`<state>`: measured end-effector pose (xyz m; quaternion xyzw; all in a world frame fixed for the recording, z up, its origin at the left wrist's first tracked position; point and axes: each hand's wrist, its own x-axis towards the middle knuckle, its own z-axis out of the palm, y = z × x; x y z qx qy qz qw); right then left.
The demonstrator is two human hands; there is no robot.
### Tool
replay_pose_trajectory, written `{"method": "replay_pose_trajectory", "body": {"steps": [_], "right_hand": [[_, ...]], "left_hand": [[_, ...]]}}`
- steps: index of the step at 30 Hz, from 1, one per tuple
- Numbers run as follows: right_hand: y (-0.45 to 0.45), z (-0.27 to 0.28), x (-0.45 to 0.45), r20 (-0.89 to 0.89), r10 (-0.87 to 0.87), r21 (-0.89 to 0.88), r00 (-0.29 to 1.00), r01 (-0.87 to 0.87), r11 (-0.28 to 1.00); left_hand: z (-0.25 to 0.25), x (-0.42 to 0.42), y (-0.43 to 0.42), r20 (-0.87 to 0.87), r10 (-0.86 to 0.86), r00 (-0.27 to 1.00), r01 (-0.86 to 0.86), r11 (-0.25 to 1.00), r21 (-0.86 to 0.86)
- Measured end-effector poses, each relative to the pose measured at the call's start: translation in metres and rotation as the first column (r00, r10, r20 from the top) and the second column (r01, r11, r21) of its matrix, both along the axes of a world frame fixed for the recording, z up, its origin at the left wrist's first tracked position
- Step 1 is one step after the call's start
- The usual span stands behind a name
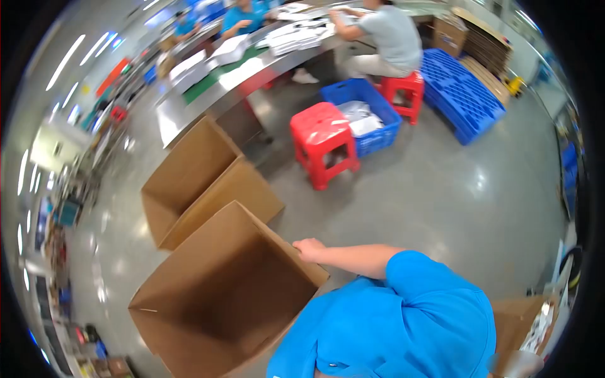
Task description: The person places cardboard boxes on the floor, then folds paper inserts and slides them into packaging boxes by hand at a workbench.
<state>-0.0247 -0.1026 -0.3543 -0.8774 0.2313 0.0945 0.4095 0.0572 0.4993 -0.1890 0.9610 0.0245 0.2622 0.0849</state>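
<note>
Low on the left, just beside the person's blue shirt (391, 321), a large cardboard box (230, 302) gapes towards the camera, its inner walls and shaded bottom on show; whether its base meets the grey floor (435, 195) is hidden. The person's right hand (309, 250) is at the rim on the side nearer the arm, and its fingers (301, 244) look curled over, pinching the board, though the tips are too small to make out. The left hand is out of view, so how its fingers stand cannot be told. Just beyond is a second box (189, 170), likewise open, partly hidden by the first. Farther off, a red stool (324, 126) stands near a metal desk (170, 123). The large box should be light for its size but awkward, being broad and deep. Its board looks stiff along the creases and likely springier mid-panel, so a pull there might bow the wall. The matte surface ought to give fair grip; it is hardly fragile, yet corners could crush and a raw edge could scrape skin. A surer hold is probably close to a corner, where two walls brace each other, with a hand on each of two opposite walls to stop it swinging.
</note>
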Motion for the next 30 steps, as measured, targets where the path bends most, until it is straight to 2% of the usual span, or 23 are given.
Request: {"method": "replay_pose_trajectory", "body": {"steps": [1, 3, 4, 5, 6, 7, 8, 10, 11, 12, 13, 16, 17, 18, 19, 21, 23, 24, 25, 27, 28, 29, 30], "right_hand": [[0.023, 0.004, 0.018, 0.025, 0.081, 0.031, 0.996, -0.081, 0.996], [0.067, 0.041, 0.043, 0.027, 0.261, 0.088, 0.965, -0.262, 0.961], [0.093, 0.032, 0.060, 0.148, 0.394, 0.149, 0.907, -0.414, 0.898], [0.118, 0.023, 0.072, 0.271, 0.504, 0.195, 0.820, -0.560, 0.805], [0.139, 0.021, 0.081, 0.272, 0.541, 0.199, 0.796, -0.596, 0.778], [0.155, 0.020, 0.090, 0.303, 0.660, 0.210, 0.688, -0.724, 0.658], [0.171, 0.018, 0.098, 0.335, 0.756, 0.216, 0.562, -0.827, 0.519], [0.182, 0.016, 0.109, 0.301, 0.818, 0.228, 0.491, -0.870, 0.438], [0.179, 0.014, 0.114, 0.263, 0.854, 0.234, 0.449, -0.888, 0.395], [0.172, 0.012, 0.118, 0.244, 0.859, 0.272, 0.450, -0.882, 0.385], [0.160, 0.008, 0.122, 0.223, 0.864, 0.306, 0.452, -0.873, 0.378], [0.114, -0.013, 0.135, 0.169, 0.808, 0.378, 0.565, -0.794, 0.476], [0.097, -0.026, 0.142, 0.162, 0.775, 0.421, 0.611, -0.753, 0.505], [0.079, -0.033, 0.151, 0.101, 0.746, 0.467, 0.658, -0.693, 0.549], [0.059, -0.038, 0.160, 0.034, 0.711, 0.511, 0.702, -0.624, 0.592], [0.019, -0.047, 0.174, -0.019, 0.632, 0.428, 0.775, -0.565, 0.706], [-0.024, -0.060, 0.189, -0.026, 0.559, 0.299, 0.828, -0.528, 0.795], [-0.045, -0.060, 0.196, -0.073, 0.548, 0.234, 0.834, -0.519, 0.822], [-0.065, -0.058, 0.204, -0.118, 0.530, 0.165, 0.840, -0.509, 0.845], [-0.103, -0.068, 0.216, -0.217, 0.443, 0.063, 0.870, -0.441, 0.896], [-0.118, -0.063, 0.219, -0.266, 0.369, 0.046, 0.890, -0.371, 0.928], [-0.133, -0.056, 0.222, -0.315, 0.294, 0.020, 0.902, -0.304, 0.953], [-0.152, -0.063, 0.220, -0.363, 0.217, -0.007, 0.906, -0.236, 0.972]], "left_hand": [[0.001, -0.001, -0.010, -0.241, 0.325, 0.914, -0.369, 0.915, -0.166], [-0.017, -0.010, -0.010, -0.210, 0.386, 0.898, -0.345, 0.915, 0.209], [-0.049, -0.001, 0.010, -0.309, 0.234, 0.922, -0.223, 0.972, 0.072], [-0.079, 0.001, -0.001, -0.348, 0.094, 0.933, -0.200, 0.938, -0.282], [-0.087, -0.002, -0.037, -0.408, -0.018, 0.913, -0.133, 0.931, -0.339], [-0.081, -0.007, -0.084, -0.511, -0.166, 0.844, -0.117, 0.871, -0.477], [-0.103, -0.007, -0.107, -0.541, -0.257, 0.801, -0.163, 0.775, -0.610], [-0.132, -0.002, -0.146, -0.632, -0.287, 0.720, -0.285, 0.708, -0.646], [-0.123, 0.003, -0.176, -0.651, -0.277, 0.706, -0.282, 0.734, -0.618], [-0.150, 0.011, -0.185, -0.605, -0.333, 0.723, -0.244, 0.696, -0.675], [-0.143, 0.016, -0.208, -0.657, -0.314, 0.685, -0.262, 0.736, -0.624], [-0.155, 0.043, -0.250, -0.756, -0.231, 0.612, -0.125, 0.916, -0.382], [-0.145, 0.057, -0.265, -0.802, -0.193, 0.565, -0.112, 0.945, -0.306], [-0.135, 0.071, -0.276, -0.844, -0.146, 0.516, -0.184, 0.944, -0.275], [-0.136, 0.083, -0.280, -0.844, -0.142, 0.518, -0.190, 0.942, -0.275], [-0.140, 0.111, -0.278, -0.937, -0.026, 0.348, -0.196, 0.975, -0.100], [-0.159, 0.126, -0.242, -0.898, 0.034, 0.439, -0.304, 0.946, -0.113], [-0.164, 0.133, -0.216, -0.888, 0.017, 0.460, -0.464, 0.857, -0.224], [-0.153, 0.141, -0.195, -0.837, -0.069, 0.543, -0.501, 0.773, -0.389], [-0.158, 0.155, -0.150, -0.751, -0.082, 0.655, -0.576, 0.588, -0.567], [-0.146, 0.167, -0.135, -0.727, -0.059, 0.684, -0.556, 0.604, -0.571], [-0.153, 0.184, -0.101, -0.743, 0.005, 0.669, -0.537, 0.695, -0.478], [-0.149, 0.198, -0.077, -0.713, 0.011, 0.701, -0.517, 0.698, -0.496]]}}
